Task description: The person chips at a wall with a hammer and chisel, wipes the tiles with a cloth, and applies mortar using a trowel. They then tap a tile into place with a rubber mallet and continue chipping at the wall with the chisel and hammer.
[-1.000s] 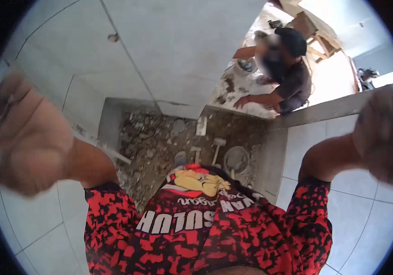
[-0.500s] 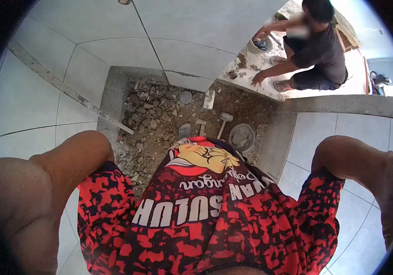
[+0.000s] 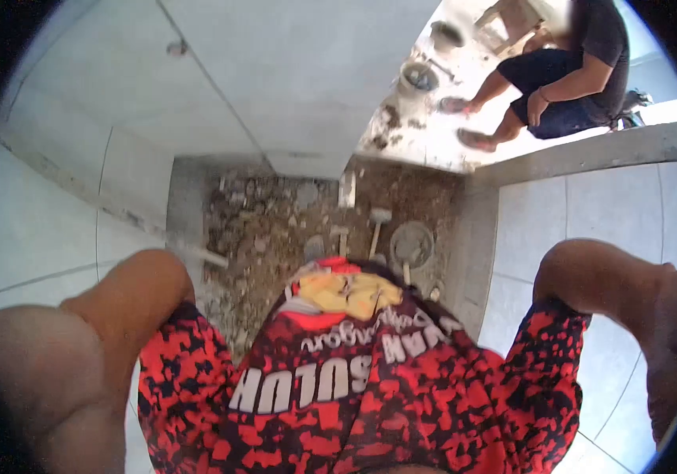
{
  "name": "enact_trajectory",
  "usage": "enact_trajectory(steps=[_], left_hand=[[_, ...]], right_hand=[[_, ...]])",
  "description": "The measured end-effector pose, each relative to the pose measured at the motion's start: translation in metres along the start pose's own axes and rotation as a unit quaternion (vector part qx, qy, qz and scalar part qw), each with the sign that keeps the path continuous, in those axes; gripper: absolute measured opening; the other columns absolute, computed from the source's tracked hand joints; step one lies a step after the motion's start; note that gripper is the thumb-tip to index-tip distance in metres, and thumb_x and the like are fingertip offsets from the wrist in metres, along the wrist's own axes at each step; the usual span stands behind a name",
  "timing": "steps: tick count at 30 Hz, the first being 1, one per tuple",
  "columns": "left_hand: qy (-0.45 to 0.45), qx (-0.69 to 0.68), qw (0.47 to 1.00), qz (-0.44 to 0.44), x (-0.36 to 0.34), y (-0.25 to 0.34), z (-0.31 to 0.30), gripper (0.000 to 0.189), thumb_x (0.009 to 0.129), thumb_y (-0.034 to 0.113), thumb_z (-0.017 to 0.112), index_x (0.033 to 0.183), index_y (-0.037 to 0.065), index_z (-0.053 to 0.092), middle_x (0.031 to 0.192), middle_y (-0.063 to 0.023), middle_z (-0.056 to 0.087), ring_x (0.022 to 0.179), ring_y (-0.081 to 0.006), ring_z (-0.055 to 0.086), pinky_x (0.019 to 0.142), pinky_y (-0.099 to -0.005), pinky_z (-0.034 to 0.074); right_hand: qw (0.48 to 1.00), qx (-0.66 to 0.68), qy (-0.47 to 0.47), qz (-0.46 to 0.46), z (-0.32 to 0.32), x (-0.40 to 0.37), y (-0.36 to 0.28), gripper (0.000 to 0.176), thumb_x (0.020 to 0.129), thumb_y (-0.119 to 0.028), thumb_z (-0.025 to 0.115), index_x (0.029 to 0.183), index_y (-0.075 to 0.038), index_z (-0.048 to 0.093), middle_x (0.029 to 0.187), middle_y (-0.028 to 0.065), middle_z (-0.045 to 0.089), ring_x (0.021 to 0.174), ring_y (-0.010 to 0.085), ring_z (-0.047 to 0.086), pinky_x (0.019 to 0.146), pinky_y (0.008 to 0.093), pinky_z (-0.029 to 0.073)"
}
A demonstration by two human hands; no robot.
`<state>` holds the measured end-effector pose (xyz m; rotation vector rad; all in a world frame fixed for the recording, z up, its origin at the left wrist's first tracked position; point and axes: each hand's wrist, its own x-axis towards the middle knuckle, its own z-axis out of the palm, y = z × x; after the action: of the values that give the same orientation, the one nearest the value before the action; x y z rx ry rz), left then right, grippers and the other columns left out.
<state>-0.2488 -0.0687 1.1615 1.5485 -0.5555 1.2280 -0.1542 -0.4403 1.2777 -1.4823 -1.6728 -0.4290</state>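
Observation:
Neither my left hand nor my right hand shows; only bare limbs at the left and right sides and my red and black patterned shirt (image 3: pixel 370 371) fill the lower view. Past the shirt's hem lies a pit of broken rubble (image 3: pixel 251 213). A mallet (image 3: pixel 380 215) with a pale handle rests there, beside a smaller hammer-shaped tool (image 3: pixel 340 231). Close to their right stands a round bucket (image 3: pixel 412 243) with grey material in it. A pale flat piece (image 3: pixel 346 191) lies near the wall's lower edge. What my hands touch is hidden.
Large pale tiles cover the wall (image 3: pixel 275 71) ahead and the surface (image 3: pixel 544 217) at right. A concrete ledge (image 3: pixel 591 150) borders the pit. Beyond it a co-worker (image 3: pixel 567 79) sits low near a bucket (image 3: pixel 419 77). A long strip (image 3: pixel 101 197) slants down at left.
My view has shifted, so the pit and its tools sit lower in the picture. The co-worker has straightened up, drawing an arm back from the ground to the knees.

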Motion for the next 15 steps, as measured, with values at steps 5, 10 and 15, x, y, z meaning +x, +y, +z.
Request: enact_trajectory(steps=[5, 10, 15], left_hand=[[0.048, -0.005, 0.999, -0.002, 0.004, -0.009, -0.008, 0.049, 0.087, 0.027, 0.044, 0.129, 0.015, 0.022, 0.132, -0.0079, 0.024, 0.113, -0.0236, 0.037, 0.093, -0.0412, 0.035], [0.07, -0.004, 0.997, -0.033, 0.048, -0.015, -0.014, 0.047, 0.087, 0.026, 0.043, 0.128, 0.014, 0.023, 0.131, -0.0085, 0.025, 0.112, -0.0237, 0.037, 0.093, -0.0409, 0.035], [0.08, -0.003, 0.995, -0.051, 0.094, -0.013, -0.025, 0.046, 0.087, 0.026, 0.042, 0.127, 0.013, 0.024, 0.131, -0.0091, 0.027, 0.112, -0.0237, 0.038, 0.093, -0.0407, 0.035]], right_hand=[[0.996, -0.084, 0.006, -0.018, -0.014, 0.009, -0.039, 0.035, 0.087, -0.021, 0.042, 0.12, -0.008, 0.043, 0.107, 0.0068, 0.049, 0.084, 0.0211, 0.055, 0.073, 0.0294, 0.046], [0.988, -0.147, 0.046, -0.023, -0.041, 0.04, -0.085, 0.035, 0.087, -0.022, 0.041, 0.12, -0.009, 0.043, 0.107, 0.0065, 0.049, 0.083, 0.0208, 0.055, 0.073, 0.0296, 0.045], [0.975, -0.214, 0.055, -0.03, -0.057, 0.071, -0.15, 0.035, 0.088, -0.023, 0.041, 0.12, -0.01, 0.043, 0.106, 0.0063, 0.049, 0.083, 0.0205, 0.055, 0.074, 0.0298, 0.045]])
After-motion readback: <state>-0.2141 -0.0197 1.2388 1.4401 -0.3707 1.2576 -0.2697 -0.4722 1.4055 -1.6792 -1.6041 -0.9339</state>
